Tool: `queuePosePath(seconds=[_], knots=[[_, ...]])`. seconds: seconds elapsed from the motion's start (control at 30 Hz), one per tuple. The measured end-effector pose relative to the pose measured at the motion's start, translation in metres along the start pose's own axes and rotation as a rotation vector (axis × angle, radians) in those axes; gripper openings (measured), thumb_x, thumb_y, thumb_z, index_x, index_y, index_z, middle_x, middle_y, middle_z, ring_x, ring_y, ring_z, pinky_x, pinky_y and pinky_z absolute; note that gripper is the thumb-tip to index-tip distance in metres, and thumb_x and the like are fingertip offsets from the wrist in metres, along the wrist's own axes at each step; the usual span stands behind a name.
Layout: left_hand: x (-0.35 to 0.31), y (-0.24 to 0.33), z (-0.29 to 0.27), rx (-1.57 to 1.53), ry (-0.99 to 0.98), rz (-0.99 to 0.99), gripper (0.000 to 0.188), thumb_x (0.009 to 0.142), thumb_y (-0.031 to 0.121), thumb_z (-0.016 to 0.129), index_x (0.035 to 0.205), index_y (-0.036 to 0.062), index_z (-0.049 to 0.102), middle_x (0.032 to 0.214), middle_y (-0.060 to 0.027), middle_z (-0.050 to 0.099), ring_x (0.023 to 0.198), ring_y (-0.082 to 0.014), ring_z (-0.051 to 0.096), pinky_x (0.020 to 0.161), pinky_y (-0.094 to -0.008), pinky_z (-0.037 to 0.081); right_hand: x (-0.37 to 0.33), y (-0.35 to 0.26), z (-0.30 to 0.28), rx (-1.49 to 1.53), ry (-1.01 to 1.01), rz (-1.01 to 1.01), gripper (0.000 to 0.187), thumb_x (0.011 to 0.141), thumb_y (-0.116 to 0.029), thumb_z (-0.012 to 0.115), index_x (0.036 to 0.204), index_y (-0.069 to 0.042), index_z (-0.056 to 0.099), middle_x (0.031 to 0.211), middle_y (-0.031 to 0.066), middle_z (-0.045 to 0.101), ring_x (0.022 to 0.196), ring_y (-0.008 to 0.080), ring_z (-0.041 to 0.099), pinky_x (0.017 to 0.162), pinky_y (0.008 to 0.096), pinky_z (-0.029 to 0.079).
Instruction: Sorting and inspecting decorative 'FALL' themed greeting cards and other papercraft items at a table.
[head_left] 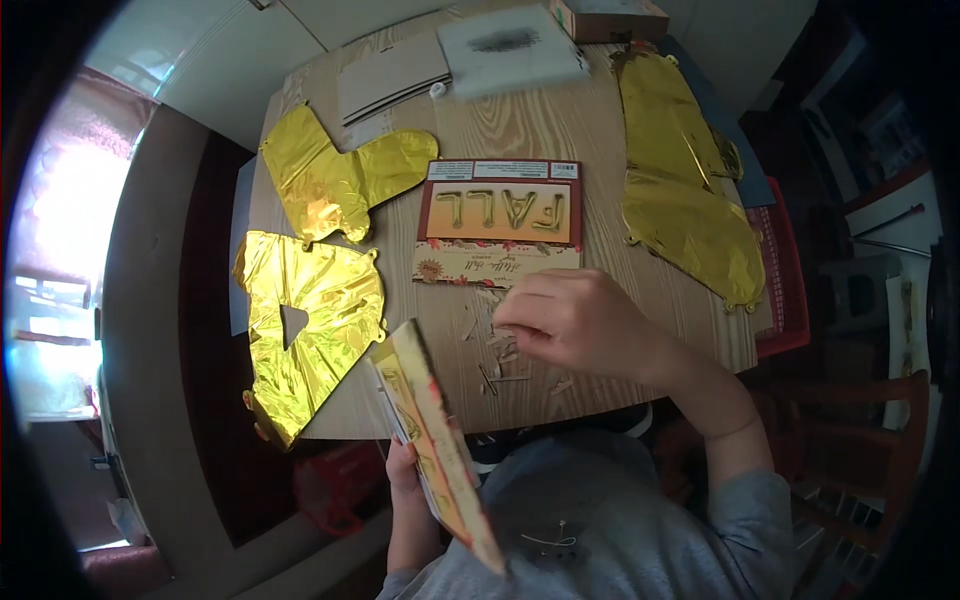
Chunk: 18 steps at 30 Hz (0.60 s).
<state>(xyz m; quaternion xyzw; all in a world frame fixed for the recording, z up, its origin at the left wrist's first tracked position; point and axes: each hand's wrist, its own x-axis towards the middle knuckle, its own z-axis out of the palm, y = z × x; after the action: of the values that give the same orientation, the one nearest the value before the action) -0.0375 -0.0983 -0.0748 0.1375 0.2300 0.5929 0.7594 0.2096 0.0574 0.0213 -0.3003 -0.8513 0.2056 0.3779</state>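
Observation:
My left hand (402, 466) is low near the table's front edge, closed around a printed cardboard package (436, 440) in orange and cream, tilted up so that I see it nearly edge-on. My right hand (585, 322) hovers above the table, its fingers curled and pressed together; whatever is between them, if anything, is hidden. Just beyond it lies a similar flat package (505, 222) with a dark red border and pictured gold balloons, upside down to me. Thin torn paper scraps (507, 376) are scattered on the wood beneath my right hand.
At the left lie two flat gold foil balloons, one bent at an angle (335, 175) and one with a hole (330, 325). Another gold foil balloon (680, 180) lies along the right edge. Stacked cardboard (395, 80), a smudged white sheet (510, 50) and a box (610, 20) are at the back.

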Motion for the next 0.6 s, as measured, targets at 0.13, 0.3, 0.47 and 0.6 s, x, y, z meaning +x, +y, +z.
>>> queuePosePath(seconds=[0.13, 0.3, 0.47, 0.6], knots=[[0.011, -0.005, -0.001, -0.370, -0.379, -0.034, 0.033, 0.083, 0.027, 0.056, 0.108, 0.0080, 0.044, 0.066, -0.0053, 0.053, 0.041, -0.0124, 0.044, 0.034, -0.0256, 0.035, -0.004, 0.001, -0.001, -0.147, -0.225, 0.053, 0.009, 0.069, -0.010, 0.064, 0.077, -0.008, 0.059, 0.069, 0.0055, 0.058, 0.065, 0.0212, 0.059, 0.058, 0.0316, 0.048], [0.017, -0.013, 0.009, -0.574, -0.418, -0.075, 0.023, 0.091, 0.029, 0.043, 0.099, 0.0065, 0.040, 0.066, -0.0075, 0.055, 0.036, -0.0113, 0.042, 0.030, -0.0252, 0.032, 0.001, -0.011, 0.011, 0.093, -0.019, -0.047, 0.017, 0.068, -0.012, 0.066, 0.083, -0.006, 0.062, 0.075, 0.0075, 0.061, 0.068, 0.0221, 0.060, 0.060, 0.0324, 0.048], [0.016, -0.023, -0.002, -0.682, -0.474, -0.067, 0.034, 0.089, 0.033, 0.045, 0.109, 0.0045, 0.042, 0.080, -0.0119, 0.061, 0.049, -0.0154, 0.054, 0.038, -0.0257, 0.042, 0.005, -0.034, 0.014, 0.431, -0.222, 0.010, 0.024, 0.073, -0.017, 0.067, 0.091, -0.003, 0.062, 0.080, 0.0096, 0.062, 0.070, 0.0225, 0.062, 0.063, 0.0318, 0.049], [0.014, -0.022, 0.000, -0.624, -0.420, -0.060, 0.045, 0.084, 0.033, 0.051, 0.114, 0.0001, 0.040, 0.091, -0.0147, 0.060, 0.065, -0.0201, 0.057, 0.054, -0.0299, 0.046, 0.006, -0.043, 0.019, 0.521, -0.269, 0.029, 0.027, 0.077, -0.020, 0.066, 0.095, -0.002, 0.061, 0.082, 0.0101, 0.063, 0.074, 0.0214, 0.063, 0.067, 0.0304, 0.049]])
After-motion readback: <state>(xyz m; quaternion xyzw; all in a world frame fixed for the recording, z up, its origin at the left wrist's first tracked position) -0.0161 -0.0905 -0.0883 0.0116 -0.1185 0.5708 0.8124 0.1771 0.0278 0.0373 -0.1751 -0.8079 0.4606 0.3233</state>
